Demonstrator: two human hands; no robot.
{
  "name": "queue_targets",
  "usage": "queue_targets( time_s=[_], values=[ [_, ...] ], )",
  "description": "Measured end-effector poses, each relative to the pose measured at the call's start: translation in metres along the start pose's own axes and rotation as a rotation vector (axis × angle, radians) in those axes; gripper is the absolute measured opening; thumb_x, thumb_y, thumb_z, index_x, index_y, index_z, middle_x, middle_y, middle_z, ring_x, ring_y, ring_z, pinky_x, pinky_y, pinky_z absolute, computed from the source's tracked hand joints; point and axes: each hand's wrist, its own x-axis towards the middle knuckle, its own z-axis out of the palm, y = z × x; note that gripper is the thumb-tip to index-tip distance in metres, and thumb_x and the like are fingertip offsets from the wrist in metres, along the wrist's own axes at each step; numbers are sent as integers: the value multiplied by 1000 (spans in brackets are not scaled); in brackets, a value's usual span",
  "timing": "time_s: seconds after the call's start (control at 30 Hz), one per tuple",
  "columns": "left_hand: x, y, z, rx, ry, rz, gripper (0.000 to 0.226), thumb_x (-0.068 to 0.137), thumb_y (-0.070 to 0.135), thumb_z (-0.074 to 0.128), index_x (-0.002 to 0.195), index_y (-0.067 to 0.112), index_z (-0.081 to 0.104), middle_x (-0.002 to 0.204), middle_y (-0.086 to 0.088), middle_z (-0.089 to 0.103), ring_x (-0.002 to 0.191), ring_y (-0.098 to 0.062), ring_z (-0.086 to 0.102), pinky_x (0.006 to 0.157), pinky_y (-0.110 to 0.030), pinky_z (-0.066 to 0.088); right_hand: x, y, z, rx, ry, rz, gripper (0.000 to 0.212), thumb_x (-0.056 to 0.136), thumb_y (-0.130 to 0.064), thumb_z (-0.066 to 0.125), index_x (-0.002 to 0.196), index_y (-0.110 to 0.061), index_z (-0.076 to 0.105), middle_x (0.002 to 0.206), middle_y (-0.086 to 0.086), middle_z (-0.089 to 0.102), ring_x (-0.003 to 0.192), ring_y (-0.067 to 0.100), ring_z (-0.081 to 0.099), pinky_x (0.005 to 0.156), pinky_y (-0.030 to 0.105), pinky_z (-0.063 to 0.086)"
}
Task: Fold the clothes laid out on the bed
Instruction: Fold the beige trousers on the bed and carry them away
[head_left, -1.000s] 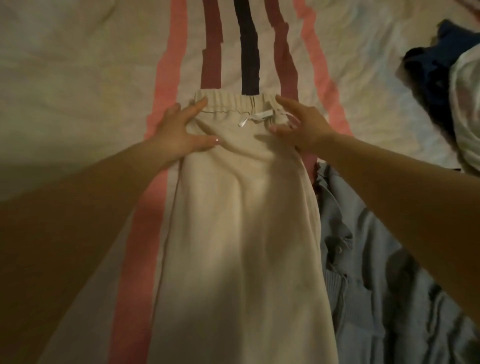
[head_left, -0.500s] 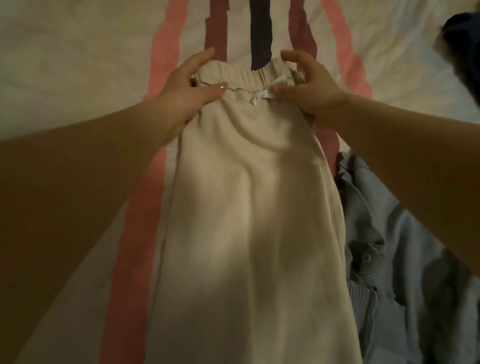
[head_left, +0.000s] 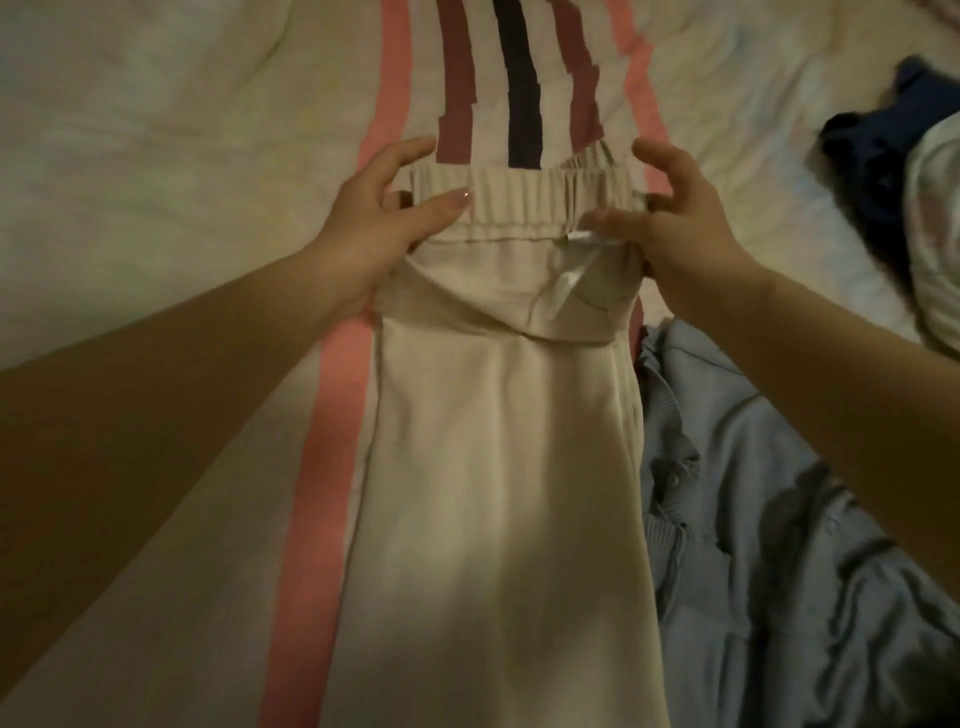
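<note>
- The beige trousers (head_left: 498, 467) lie lengthwise on the bed (head_left: 156, 182), over its pink, maroon and dark stripes — waistband at the far end.
- The left hand (head_left: 374, 218) pinches the waistband's left corner, thumb on top, fingers behind.
- The right hand (head_left: 680, 223) grips the waistband's right corner beside the white drawstring (head_left: 563, 283), fingers curled.
- The waistband is lifted and a fold of cloth sags just below it.
- A light blue shirt (head_left: 779, 519) lies right of the trousers — touching them; a dark blue garment (head_left: 872, 150) sits further right.
</note>
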Motion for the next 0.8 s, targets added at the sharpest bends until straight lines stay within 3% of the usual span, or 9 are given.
queue_targets(
  time_s=[0.13, 0.23, 0.3, 0.47, 0.53, 0.63, 0.73, 0.8],
  values=[
    [-54, 7, 1, -24, -25, -47, 32, 75, 34, 73, 104, 23, 69, 96, 6, 74, 91, -10, 69, 72, -18, 52, -54, -10, -11, -62, -98, -29, 59, 71, -22, 77, 123, -22, 48, 98, -3, 70, 85, 9, 70, 68, 21, 55],
    [-100, 9, 4, -54, -41, -89, 25, 73, 37, 67, 95, 26, 69, 89, 11, 74, 85, -5, 69, 69, -15, 51, -99, -10, -13, -24, -189, -51, 36, 78, -19, 69, 113, -16, 60, 92, -10, 73, 86, 7, 69, 69, 18, 53],
    [-130, 4, 7, -77, -45, -117, 19, 79, 29, 66, 96, 24, 69, 87, 10, 74, 84, -4, 68, 70, -15, 51, -131, -4, -14, -49, -221, -25, 24, 83, -16, 66, 106, -14, 63, 91, -9, 73, 84, 8, 69, 68, 18, 54],
    [-200, -17, 13, -35, -38, -226, 19, 79, 10, 70, 95, 19, 68, 90, 3, 73, 86, -12, 68, 78, -22, 55, -204, 25, -16, -243, -221, 32, 23, 79, -12, 72, 100, -5, 67, 95, 13, 70, 89, 30, 67, 78, 50, 55],
    [-219, -24, 12, -29, -46, -266, 23, 76, 6, 72, 94, 20, 68, 87, 5, 74, 83, -11, 70, 73, -21, 57, -224, 34, -17, -311, -228, 51, 23, 76, -16, 75, 97, -8, 69, 92, 8, 71, 88, 26, 67, 79, 45, 56],
    [-238, -38, 10, 81, -95, -284, 30, 72, 3, 76, 98, 17, 70, 94, 0, 74, 87, -14, 70, 73, -22, 57, -246, 49, -18, -496, -237, 15, 21, 74, -21, 77, 92, -15, 68, 83, 0, 69, 76, 11, 63, 68, 31, 51],
    [-252, -50, 12, 237, -152, -288, 37, 69, -2, 78, 103, 7, 69, 99, -12, 72, 87, -19, 68, 81, -33, 56, -264, 64, -14, -687, -287, -42, 26, 74, -24, 77, 97, -16, 67, 86, -1, 69, 78, 14, 62, 68, 31, 46],
    [-259, -56, 13, 302, -187, -263, 41, 68, -4, 79, 106, 4, 68, 101, -15, 71, 88, -18, 65, 87, -32, 51, -272, 74, -12, -737, -315, -48, 31, 75, -19, 76, 105, -15, 65, 93, -3, 69, 87, 16, 63, 69, 23, 42]
  ],
)
